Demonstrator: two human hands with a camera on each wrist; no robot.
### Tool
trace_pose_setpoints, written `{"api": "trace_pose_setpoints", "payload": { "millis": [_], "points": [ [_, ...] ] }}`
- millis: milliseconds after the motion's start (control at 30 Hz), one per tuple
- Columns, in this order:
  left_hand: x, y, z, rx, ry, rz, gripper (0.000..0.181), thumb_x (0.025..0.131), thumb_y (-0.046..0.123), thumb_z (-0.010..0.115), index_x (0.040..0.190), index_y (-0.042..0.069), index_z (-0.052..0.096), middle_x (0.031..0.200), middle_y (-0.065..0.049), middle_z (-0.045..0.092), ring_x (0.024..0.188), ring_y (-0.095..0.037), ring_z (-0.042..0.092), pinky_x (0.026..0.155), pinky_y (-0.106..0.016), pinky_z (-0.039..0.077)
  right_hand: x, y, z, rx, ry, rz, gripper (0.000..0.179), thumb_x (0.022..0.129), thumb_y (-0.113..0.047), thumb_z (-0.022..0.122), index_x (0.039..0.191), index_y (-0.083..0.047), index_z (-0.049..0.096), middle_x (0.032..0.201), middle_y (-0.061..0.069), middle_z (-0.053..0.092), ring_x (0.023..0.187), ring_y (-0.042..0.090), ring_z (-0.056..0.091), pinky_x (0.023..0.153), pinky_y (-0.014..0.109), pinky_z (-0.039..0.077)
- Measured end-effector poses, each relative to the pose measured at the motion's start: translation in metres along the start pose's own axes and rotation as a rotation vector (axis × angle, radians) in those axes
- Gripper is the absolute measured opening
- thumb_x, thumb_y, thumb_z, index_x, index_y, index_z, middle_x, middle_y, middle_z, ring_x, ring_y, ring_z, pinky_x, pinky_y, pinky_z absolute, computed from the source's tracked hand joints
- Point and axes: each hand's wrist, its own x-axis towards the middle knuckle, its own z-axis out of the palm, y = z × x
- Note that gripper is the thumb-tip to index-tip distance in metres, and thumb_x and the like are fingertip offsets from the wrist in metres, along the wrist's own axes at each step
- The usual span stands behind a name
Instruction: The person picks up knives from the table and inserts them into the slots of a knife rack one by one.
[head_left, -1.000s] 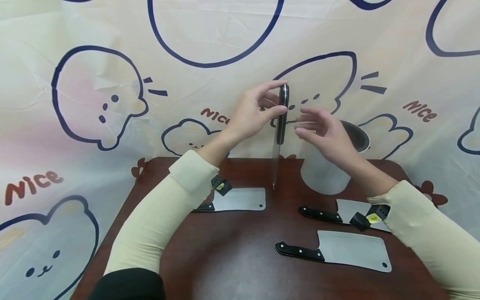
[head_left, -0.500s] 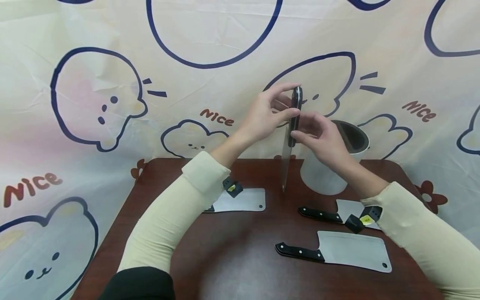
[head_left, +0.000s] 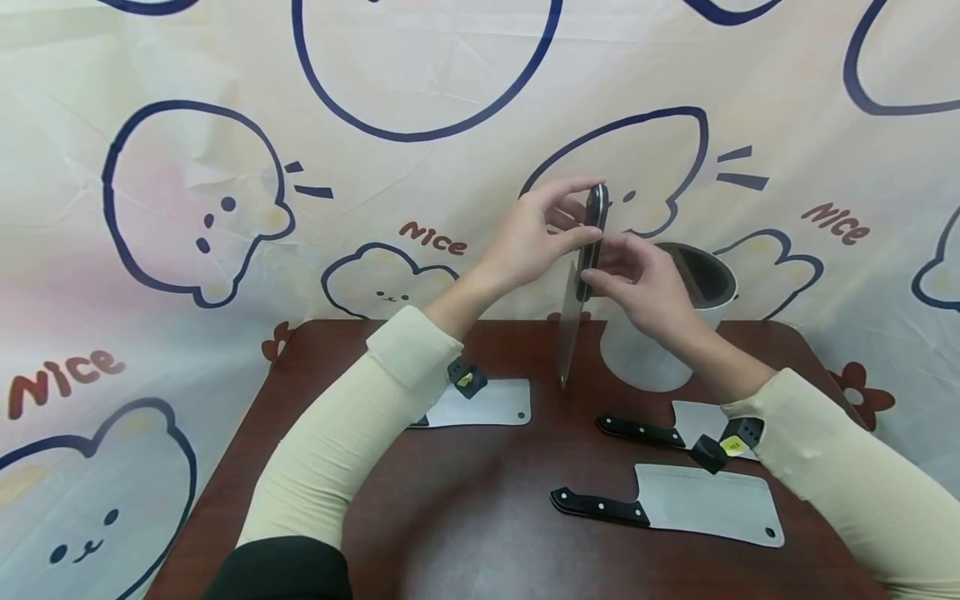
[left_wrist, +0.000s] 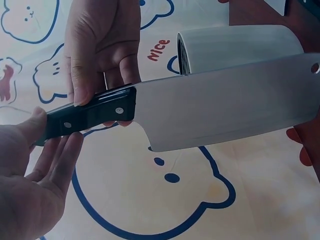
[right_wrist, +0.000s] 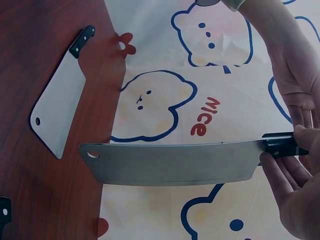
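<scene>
A cleaver (left_wrist: pixel 225 107) with a black riveted handle is held up on end above the table, blade hanging down, in the head view. My left hand (head_left: pixel 525 237) pinches the upper end of its handle between thumb and fingers. Lower down, close to the blade, my right hand (head_left: pixel 651 282) pinches the same handle, as the right wrist view also shows. The blade's tip end seems to hang near the table's back; whether it touches is unclear. Behind my right hand stands a white cylindrical container (head_left: pixel 647 360) with a dark opening.
On the brown table (head_left: pixel 450 508) lie several more cleavers. One cleaver (head_left: pixel 708 504) is at front right, another cleaver (head_left: pixel 641 430) lies partly under my right wrist, and a third cleaver (head_left: pixel 495 402) is partly behind my left wrist. A patterned cloth (head_left: pixel 420 183) hangs behind the table.
My left hand has carried the upright cleaver a little to the right. My right hand, apart from the handle a second ago, now pinches its lower part.
</scene>
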Motion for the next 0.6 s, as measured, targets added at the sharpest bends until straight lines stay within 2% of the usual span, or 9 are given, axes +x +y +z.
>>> {"api": "trace_pose_setpoints", "payload": {
  "millis": [367,600],
  "points": [
    [-0.006,-0.006,-0.005,0.007,-0.024,0.025,0.055,0.098,0.018,0.070,0.149,0.013,0.051,0.117,-0.010,0.070,0.105,-0.019,0.069,0.092,-0.033,0.055,-0.002,-0.001,-0.002,0.004,0.009,-0.017,0.041,0.098,-0.013,0.070,0.137,-0.006,0.059,0.116,0.013,0.067,0.109,0.022,0.068,0.084,0.020,0.056],
    [-0.019,-0.018,-0.021,0.056,0.005,-0.015,0.052,0.100,0.022,0.068,0.148,0.013,0.053,0.124,-0.007,0.070,0.109,-0.015,0.067,0.095,-0.034,0.054,-0.001,-0.004,-0.008,-0.017,0.028,0.001,0.044,0.098,-0.014,0.069,0.139,-0.006,0.057,0.120,0.014,0.068,0.108,0.022,0.069,0.083,0.019,0.056]
  ]
}}
